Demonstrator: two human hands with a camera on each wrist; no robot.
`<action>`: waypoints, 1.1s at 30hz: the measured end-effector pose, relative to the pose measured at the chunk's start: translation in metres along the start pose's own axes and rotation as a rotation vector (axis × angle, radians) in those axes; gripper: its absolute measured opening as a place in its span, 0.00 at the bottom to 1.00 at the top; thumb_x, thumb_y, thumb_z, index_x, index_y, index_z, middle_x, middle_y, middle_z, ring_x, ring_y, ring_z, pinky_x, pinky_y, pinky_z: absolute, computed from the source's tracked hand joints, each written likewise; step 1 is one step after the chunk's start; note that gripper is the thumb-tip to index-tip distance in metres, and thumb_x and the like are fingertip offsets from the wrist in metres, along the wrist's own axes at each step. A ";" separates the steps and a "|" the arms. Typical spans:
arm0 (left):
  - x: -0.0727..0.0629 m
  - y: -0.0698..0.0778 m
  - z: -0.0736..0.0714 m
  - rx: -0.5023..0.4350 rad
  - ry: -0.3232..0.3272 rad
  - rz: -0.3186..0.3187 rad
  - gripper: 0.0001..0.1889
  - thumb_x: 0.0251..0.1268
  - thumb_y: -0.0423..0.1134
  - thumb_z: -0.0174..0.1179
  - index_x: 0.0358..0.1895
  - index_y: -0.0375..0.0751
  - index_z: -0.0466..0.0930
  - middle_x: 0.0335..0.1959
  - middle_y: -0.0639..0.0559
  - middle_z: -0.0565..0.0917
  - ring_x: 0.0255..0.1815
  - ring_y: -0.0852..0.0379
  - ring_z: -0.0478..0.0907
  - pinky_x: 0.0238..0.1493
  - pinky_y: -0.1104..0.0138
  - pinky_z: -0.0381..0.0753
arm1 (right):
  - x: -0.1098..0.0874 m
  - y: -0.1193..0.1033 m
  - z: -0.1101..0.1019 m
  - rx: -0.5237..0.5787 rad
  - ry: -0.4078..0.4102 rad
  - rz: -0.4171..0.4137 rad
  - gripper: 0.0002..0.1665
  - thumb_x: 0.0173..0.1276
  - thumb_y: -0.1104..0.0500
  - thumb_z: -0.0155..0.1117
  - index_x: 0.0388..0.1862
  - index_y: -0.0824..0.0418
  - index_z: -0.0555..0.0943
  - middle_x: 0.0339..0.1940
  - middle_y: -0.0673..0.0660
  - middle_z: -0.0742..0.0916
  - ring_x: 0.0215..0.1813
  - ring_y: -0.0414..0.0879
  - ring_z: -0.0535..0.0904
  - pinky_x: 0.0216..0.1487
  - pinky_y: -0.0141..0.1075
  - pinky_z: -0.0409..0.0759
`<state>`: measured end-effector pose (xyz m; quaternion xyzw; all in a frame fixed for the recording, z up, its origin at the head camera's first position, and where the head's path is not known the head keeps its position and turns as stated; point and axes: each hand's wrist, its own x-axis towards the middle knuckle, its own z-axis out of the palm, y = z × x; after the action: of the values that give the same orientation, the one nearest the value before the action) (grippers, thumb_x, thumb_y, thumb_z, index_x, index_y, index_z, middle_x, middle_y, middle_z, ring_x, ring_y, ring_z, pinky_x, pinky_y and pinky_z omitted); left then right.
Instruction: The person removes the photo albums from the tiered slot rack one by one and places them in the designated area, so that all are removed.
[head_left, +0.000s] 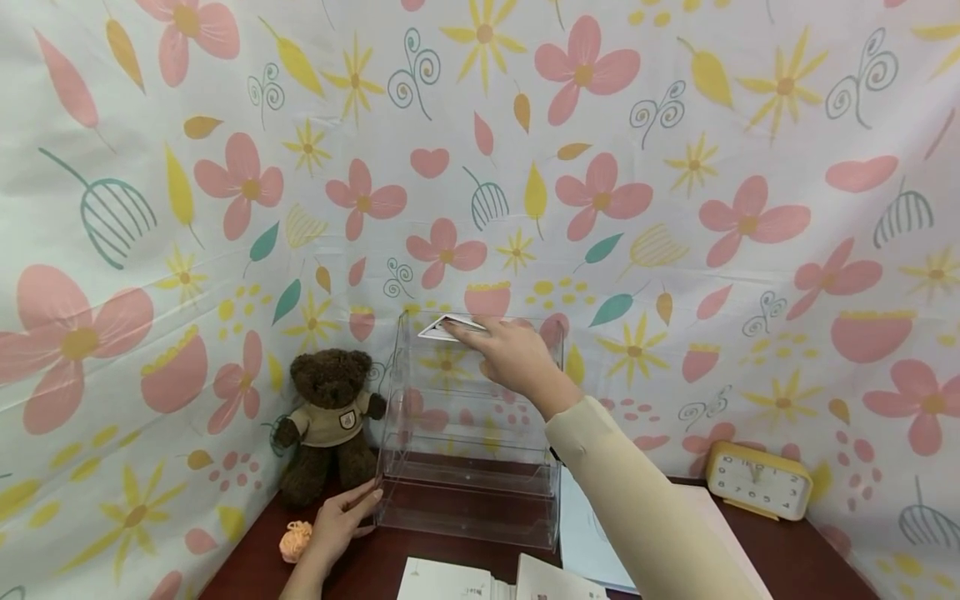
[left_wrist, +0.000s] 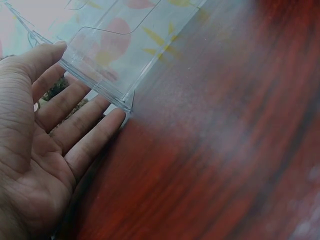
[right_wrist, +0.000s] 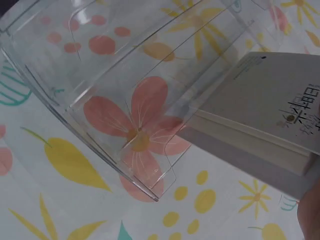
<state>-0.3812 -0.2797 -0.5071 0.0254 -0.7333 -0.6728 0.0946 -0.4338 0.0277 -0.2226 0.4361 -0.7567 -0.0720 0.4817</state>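
A clear plastic tiered rack point(head_left: 472, 479) stands upright on the dark red table in the head view. My left hand point(head_left: 333, 529) touches its lower left side. In the left wrist view, the thumb point(left_wrist: 57, 49) lies at the edge of the side panel, and the other fingers extend loosely beyond it. My right hand point(head_left: 517, 354) grips a small white book point(right_wrist: 270, 95) with dark printed characters, at the top tier of the rack. From the right wrist the book looks tilted, its page block showing; most of this hand is outside that view.
A brown teddy bear point(head_left: 330, 417) sits left of the rack, with a peach yarn ball point(head_left: 296, 542) in front. White books point(head_left: 446, 579) lie at the table's front. Pale sheets point(head_left: 592, 533) lie under the right arm. A yellow clock point(head_left: 759, 482) stands at the right.
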 end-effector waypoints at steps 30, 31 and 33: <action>0.003 -0.003 0.000 0.012 0.028 -0.010 0.29 0.67 0.53 0.67 0.67 0.42 0.78 0.66 0.34 0.75 0.61 0.39 0.79 0.43 0.53 0.90 | -0.129 -0.074 -0.059 0.551 0.624 0.378 0.27 0.55 0.76 0.71 0.55 0.65 0.86 0.41 0.57 0.89 0.31 0.44 0.85 0.28 0.24 0.82; 0.004 -0.004 0.000 0.013 0.028 -0.008 0.30 0.67 0.53 0.67 0.67 0.42 0.78 0.66 0.34 0.76 0.61 0.39 0.79 0.43 0.54 0.90 | -0.138 -0.078 -0.059 0.563 0.605 0.424 0.27 0.54 0.77 0.72 0.55 0.65 0.86 0.41 0.56 0.90 0.34 0.45 0.87 0.32 0.24 0.84; 0.006 -0.006 0.001 0.012 0.030 -0.004 0.30 0.66 0.54 0.67 0.67 0.42 0.78 0.65 0.35 0.77 0.60 0.39 0.80 0.43 0.54 0.90 | -0.156 -0.084 -0.059 0.589 0.559 0.511 0.27 0.55 0.77 0.72 0.55 0.63 0.86 0.44 0.56 0.90 0.40 0.45 0.89 0.39 0.25 0.86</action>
<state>-0.3874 -0.2798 -0.5121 0.0375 -0.7359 -0.6680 0.1042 -0.3133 0.1091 -0.3400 0.3567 -0.6695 0.3860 0.5249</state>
